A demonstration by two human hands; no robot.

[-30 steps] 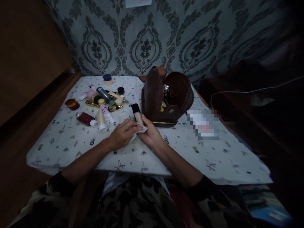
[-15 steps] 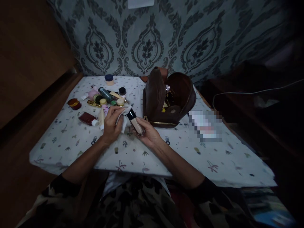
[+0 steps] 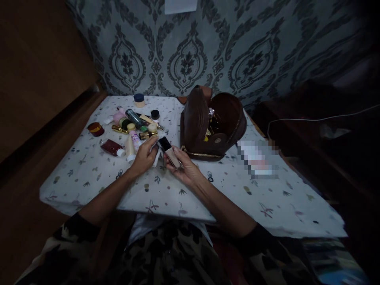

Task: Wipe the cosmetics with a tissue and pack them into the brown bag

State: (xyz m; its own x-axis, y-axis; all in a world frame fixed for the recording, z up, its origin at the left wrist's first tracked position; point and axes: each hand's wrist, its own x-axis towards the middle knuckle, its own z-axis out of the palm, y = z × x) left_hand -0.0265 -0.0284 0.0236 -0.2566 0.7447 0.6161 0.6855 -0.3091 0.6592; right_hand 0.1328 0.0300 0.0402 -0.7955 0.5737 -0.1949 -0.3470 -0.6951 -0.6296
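Note:
My right hand is wrapped round a small bottle of beige liquid with a black cap, which tilts toward the upper left. My left hand grips a white cloth beside the cap; part of the cloth is hidden by the fingers. Left of my left hand lie a bottle of dark red liquid with a white cap and a cream tube. A gold-and-black tube lies just beyond the fingers.
An open brown bag with small items inside stands behind my right hand. Several cosmetics, a jar with a blue lid and an amber jar are at the back left. A blurred-out flat object lies at the right.
The bottle has turned a little in my right hand and shows a broader face. My left hand and the cloth have moved slightly, uncovering the gold-and-black tube. The view has shifted slightly.

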